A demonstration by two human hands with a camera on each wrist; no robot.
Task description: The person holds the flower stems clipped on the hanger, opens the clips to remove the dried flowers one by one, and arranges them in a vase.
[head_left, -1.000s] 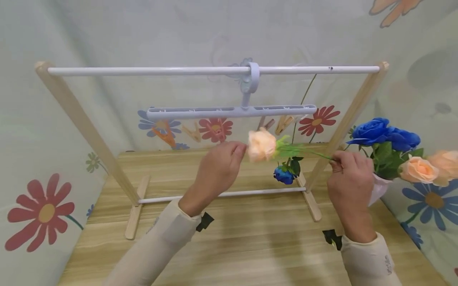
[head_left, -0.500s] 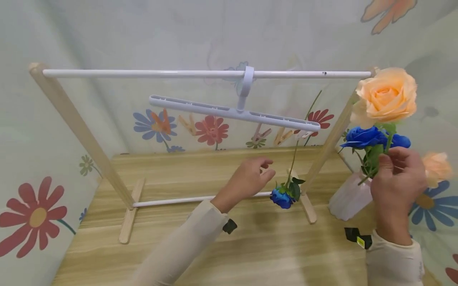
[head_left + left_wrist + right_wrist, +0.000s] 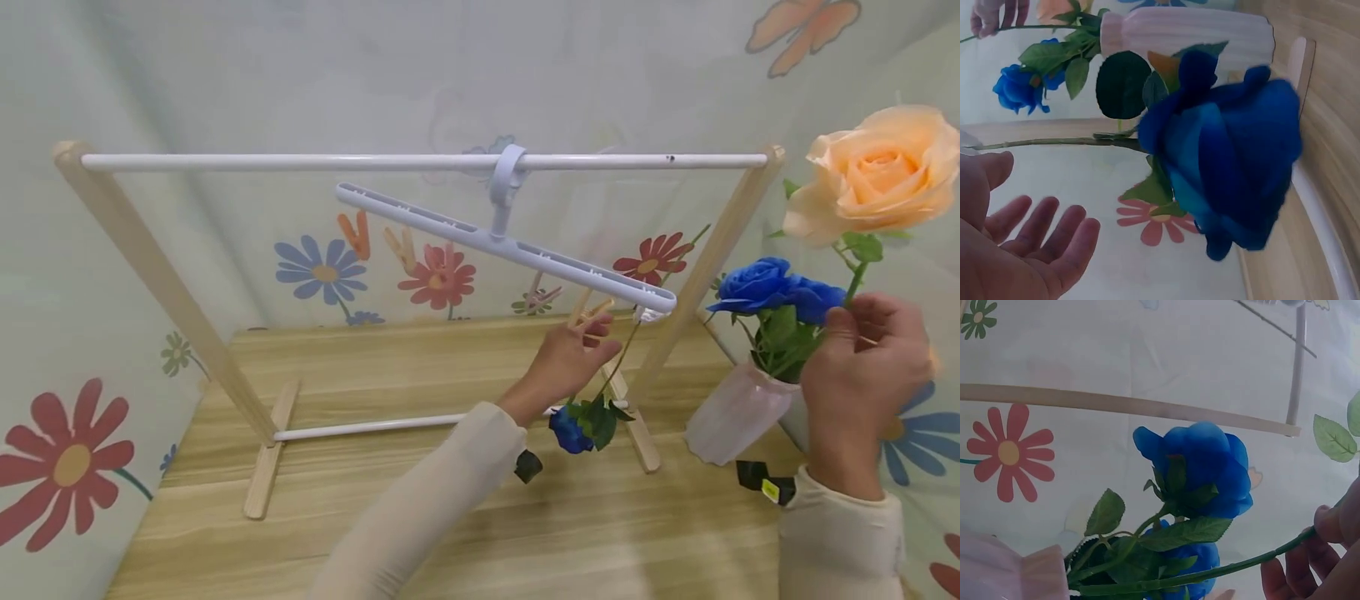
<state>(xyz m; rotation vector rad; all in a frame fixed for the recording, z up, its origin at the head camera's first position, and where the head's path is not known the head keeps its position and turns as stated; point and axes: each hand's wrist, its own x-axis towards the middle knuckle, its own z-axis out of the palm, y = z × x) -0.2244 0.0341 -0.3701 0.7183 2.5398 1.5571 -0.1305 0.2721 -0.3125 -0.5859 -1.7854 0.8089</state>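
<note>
My right hand (image 3: 862,367) pinches the green stem of a peach rose (image 3: 888,175) between thumb and fingers, its bloom upright above the hand. In the right wrist view the stem (image 3: 1235,569) runs down to the mouth of the white vase (image 3: 1035,575). My left hand (image 3: 562,367), fingers loosely spread, is just below a light wooden clothespin (image 3: 592,312) on the grey hanger (image 3: 510,246). Beside that hand a blue rose (image 3: 1229,156) hangs bloom-down, its stem held by a white clip (image 3: 651,314) at the hanger's right end.
A wooden stand with a white top rail (image 3: 300,162) carries the hanger, which slants down to the right. Other clips, such as an orange clothespin (image 3: 356,233), dangle from it. Blue roses (image 3: 761,283) stand in the vase on the right. Wood-grain table (image 3: 420,517) lies beneath.
My right hand has carried the peach rose from level before the hanger to upright at the vase. My left hand has left the bloom and moved right. The hanger's right end has swung lower.
</note>
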